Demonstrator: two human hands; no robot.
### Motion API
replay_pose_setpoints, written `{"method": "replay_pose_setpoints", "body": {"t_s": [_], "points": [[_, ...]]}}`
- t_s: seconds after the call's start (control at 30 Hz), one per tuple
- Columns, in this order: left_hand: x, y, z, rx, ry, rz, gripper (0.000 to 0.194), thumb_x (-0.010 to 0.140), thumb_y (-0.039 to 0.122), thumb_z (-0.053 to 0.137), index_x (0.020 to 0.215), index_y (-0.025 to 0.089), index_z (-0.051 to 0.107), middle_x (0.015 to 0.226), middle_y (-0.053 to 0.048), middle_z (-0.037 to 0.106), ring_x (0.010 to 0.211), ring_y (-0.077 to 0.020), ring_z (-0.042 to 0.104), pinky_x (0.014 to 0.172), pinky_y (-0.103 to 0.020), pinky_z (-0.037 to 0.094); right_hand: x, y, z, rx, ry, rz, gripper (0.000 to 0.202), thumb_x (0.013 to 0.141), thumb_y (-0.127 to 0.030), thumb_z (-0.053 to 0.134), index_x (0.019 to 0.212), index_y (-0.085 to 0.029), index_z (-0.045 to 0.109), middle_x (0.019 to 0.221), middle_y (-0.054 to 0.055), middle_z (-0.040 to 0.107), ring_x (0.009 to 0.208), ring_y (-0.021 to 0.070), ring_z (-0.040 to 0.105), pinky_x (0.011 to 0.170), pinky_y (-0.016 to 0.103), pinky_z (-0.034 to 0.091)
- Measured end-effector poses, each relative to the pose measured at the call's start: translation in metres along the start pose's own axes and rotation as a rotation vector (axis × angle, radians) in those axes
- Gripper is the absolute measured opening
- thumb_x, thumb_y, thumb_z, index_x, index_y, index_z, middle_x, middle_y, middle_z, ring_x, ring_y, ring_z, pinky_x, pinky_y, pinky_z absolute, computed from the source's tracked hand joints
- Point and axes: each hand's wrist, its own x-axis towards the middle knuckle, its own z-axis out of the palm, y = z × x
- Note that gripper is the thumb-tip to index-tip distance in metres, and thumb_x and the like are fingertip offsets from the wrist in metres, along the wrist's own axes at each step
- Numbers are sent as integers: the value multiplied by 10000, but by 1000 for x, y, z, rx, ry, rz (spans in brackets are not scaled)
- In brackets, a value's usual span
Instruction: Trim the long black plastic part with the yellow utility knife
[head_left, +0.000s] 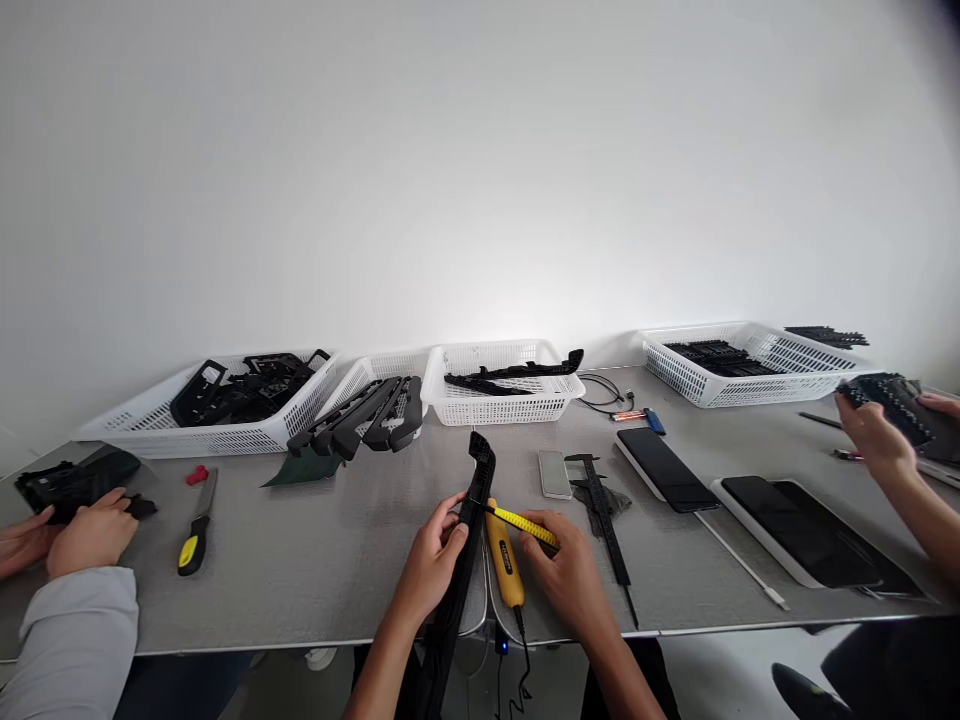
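Holding a long black plastic strip (pixel 466 540) upright-slanted over the near table edge, my left hand (pixel 433 560) has its fingers curled shut around the strip's middle, thumb on the near face. My right hand (pixel 564 572) pinches a slim yellow-handled knife (pixel 523 524), fingers together on the handle, its thin blade reaching left to touch the strip just beside my left thumb. Under that hand lies a fatter yellow tool (pixel 504 566) with a black cord hanging off the grey table (pixel 315 570).

Just beyond, I see a small pale phone (pixel 554 473), a black caliper (pixel 606 518), a dark phone (pixel 664 469) and a tablet in a white frame (pixel 801 528). To the left lies a yellow-and-black utility knife (pixel 196 524), near a co-worker's hands (pixel 79 535) resting on a black part. To the right another person's hand (pixel 874 432) grips a black perforated piece (pixel 892 400).

Against the wall stand white mesh baskets (pixel 499 400), each holding black plastic parts.
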Motion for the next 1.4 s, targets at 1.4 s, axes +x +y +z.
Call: {"method": "replay_pose_setpoints", "body": {"t_s": [1.4], "points": [[4, -13, -1, -19, 17, -6, 540, 1020, 452, 535, 1523, 258, 505, 1249, -104, 704, 1190, -277, 658, 1038, -392, 473, -3, -7, -2, 17, -23, 29, 227, 887, -275, 574, 972, -212, 775, 998, 56, 777, 947, 251, 685, 859, 334, 483]]}}
